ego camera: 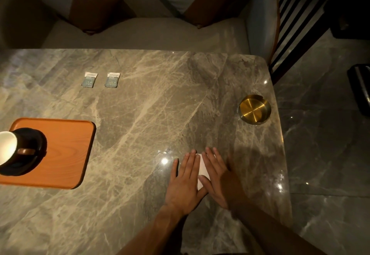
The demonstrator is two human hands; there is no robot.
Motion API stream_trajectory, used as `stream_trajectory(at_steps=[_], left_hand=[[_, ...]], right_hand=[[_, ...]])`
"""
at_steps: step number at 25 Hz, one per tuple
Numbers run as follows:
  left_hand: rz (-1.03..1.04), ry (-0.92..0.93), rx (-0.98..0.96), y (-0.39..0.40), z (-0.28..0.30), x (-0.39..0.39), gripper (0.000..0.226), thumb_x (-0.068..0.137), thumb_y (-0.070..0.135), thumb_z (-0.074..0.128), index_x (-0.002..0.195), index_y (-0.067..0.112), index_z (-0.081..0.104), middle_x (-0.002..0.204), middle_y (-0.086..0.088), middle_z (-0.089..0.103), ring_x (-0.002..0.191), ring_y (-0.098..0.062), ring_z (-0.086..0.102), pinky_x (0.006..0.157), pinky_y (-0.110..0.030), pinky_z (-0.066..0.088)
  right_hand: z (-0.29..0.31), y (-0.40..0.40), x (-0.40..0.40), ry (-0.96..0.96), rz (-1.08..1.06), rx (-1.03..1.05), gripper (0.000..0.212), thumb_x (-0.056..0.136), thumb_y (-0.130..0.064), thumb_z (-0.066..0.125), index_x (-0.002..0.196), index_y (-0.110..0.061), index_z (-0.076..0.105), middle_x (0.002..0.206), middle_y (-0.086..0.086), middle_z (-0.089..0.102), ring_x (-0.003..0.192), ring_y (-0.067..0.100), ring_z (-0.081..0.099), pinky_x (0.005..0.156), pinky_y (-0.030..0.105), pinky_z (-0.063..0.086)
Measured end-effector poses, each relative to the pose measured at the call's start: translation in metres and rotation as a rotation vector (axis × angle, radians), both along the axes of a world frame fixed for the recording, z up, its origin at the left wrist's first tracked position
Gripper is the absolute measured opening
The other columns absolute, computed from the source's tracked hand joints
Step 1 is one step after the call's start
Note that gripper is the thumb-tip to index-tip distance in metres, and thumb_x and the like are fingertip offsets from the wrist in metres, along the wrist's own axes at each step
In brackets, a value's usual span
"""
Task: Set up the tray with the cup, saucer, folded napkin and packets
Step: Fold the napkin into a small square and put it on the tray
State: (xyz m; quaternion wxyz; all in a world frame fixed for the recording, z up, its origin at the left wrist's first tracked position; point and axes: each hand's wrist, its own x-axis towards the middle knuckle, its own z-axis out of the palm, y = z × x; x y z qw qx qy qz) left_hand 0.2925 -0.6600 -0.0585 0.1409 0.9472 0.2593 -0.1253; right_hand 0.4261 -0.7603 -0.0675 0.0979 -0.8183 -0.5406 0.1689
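Observation:
A white napkin (pixel 202 169) lies on the marble table near the front right, mostly hidden under my hands. My left hand (pixel 185 182) and my right hand (pixel 220 176) both press flat on it, fingers spread. An orange wooden tray (pixel 68 150) sits at the left edge. On the tray stands a dark saucer (pixel 38 144) with a cup (pixel 8 146), white inside, brown handle toward me. Two small blue-grey packets lie side by side further back, the left packet (pixel 89 79) and the right packet (pixel 112 79).
A round brass ashtray (pixel 254 108) stands near the table's right edge. A light sofa with brown cushions (pixel 96 4) runs behind the table. Dark slatted furniture (pixel 296 14) and glossy floor lie to the right.

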Motion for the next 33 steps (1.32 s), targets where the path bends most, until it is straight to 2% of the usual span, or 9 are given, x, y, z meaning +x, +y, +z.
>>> stream_trajectory(at_steps=[6,11,16,20,23,25,26,29,33], left_hand=[[-0.008,-0.022,-0.025,0.004,-0.008,-0.006,0.083,0.099,0.066,0.026,0.156,0.007,0.018,0.166,-0.011,0.007,0.153,-0.023,0.0,0.12,-0.051,0.012],[-0.025,-0.003,-0.044,0.007,-0.01,-0.003,0.082,0.099,0.066,0.022,0.157,0.009,0.012,0.166,-0.012,-0.001,0.153,-0.025,-0.005,0.121,-0.05,0.003],[-0.031,0.027,-0.092,0.011,-0.005,-0.003,0.071,0.099,0.053,0.01,0.154,0.016,-0.016,0.159,-0.004,-0.032,0.149,-0.021,-0.024,0.119,-0.047,-0.016],[0.12,0.047,-0.071,-0.003,0.002,0.001,0.074,0.098,0.052,0.01,0.155,0.012,-0.013,0.16,-0.005,-0.027,0.151,-0.024,-0.019,0.118,-0.052,-0.017],[0.333,0.082,-0.025,-0.012,0.013,0.001,0.085,0.095,0.063,0.029,0.158,0.01,0.006,0.166,-0.009,0.002,0.152,-0.033,0.002,0.12,-0.051,-0.006],[0.438,0.02,0.044,-0.016,0.025,0.005,0.077,0.085,0.065,0.052,0.141,0.012,0.046,0.144,-0.011,0.046,0.136,-0.034,0.037,0.116,-0.049,0.022],[0.497,-0.015,0.06,-0.017,0.03,0.008,0.07,0.08,0.064,0.059,0.127,0.013,0.056,0.129,-0.009,0.053,0.124,-0.031,0.046,0.109,-0.046,0.032],[0.68,0.087,-0.067,-0.017,0.04,0.017,0.065,0.074,0.065,0.063,0.119,0.019,0.053,0.122,-0.002,0.048,0.115,-0.024,0.043,0.098,-0.038,0.035],[0.814,0.111,-0.369,-0.008,0.048,0.013,0.059,0.064,0.058,0.072,0.109,0.023,0.054,0.114,0.002,0.056,0.111,-0.021,0.051,0.1,-0.04,0.043]], right_hand=[[-0.011,-0.004,0.01,-0.125,0.024,-0.044,0.069,0.098,-0.049,0.035,0.155,-0.015,0.018,0.162,0.004,0.026,0.151,0.027,0.013,0.119,0.058,0.017],[-0.014,-0.004,0.011,-0.143,0.024,-0.018,0.069,0.098,-0.047,0.035,0.156,-0.017,0.014,0.162,0.002,0.023,0.152,0.026,0.012,0.118,0.059,0.016],[0.001,0.002,0.007,-0.232,0.059,-0.014,0.069,0.091,-0.048,0.054,0.148,-0.011,0.039,0.151,0.008,0.045,0.139,0.032,0.042,0.108,0.059,0.038],[0.02,0.025,0.013,-0.226,0.021,-0.124,0.069,0.076,-0.053,0.074,0.131,-0.017,0.055,0.128,0.004,0.061,0.11,0.025,0.059,0.086,0.04,0.048],[0.024,0.038,0.02,-0.145,-0.016,-0.264,0.069,0.077,-0.055,0.071,0.132,-0.023,0.045,0.129,0.003,0.055,0.115,0.026,0.055,0.087,0.041,0.043],[0.026,0.044,0.022,-0.141,-0.033,-0.291,0.067,0.075,-0.056,0.073,0.127,-0.023,0.047,0.126,0.003,0.057,0.113,0.027,0.057,0.087,0.042,0.044],[0.027,0.045,0.021,-0.145,-0.033,-0.29,0.064,0.074,-0.055,0.074,0.125,-0.023,0.05,0.124,0.003,0.058,0.112,0.026,0.057,0.086,0.042,0.045],[0.028,0.039,0.021,-0.046,-0.057,-0.256,0.054,0.075,-0.049,0.074,0.12,-0.027,0.055,0.122,0.0,0.059,0.111,0.025,0.057,0.086,0.04,0.047],[0.036,0.014,0.025,0.499,-0.231,-0.176,0.024,0.075,-0.037,0.072,0.086,-0.04,0.051,0.094,-0.01,0.066,0.087,0.011,0.064,0.074,0.037,0.056]])
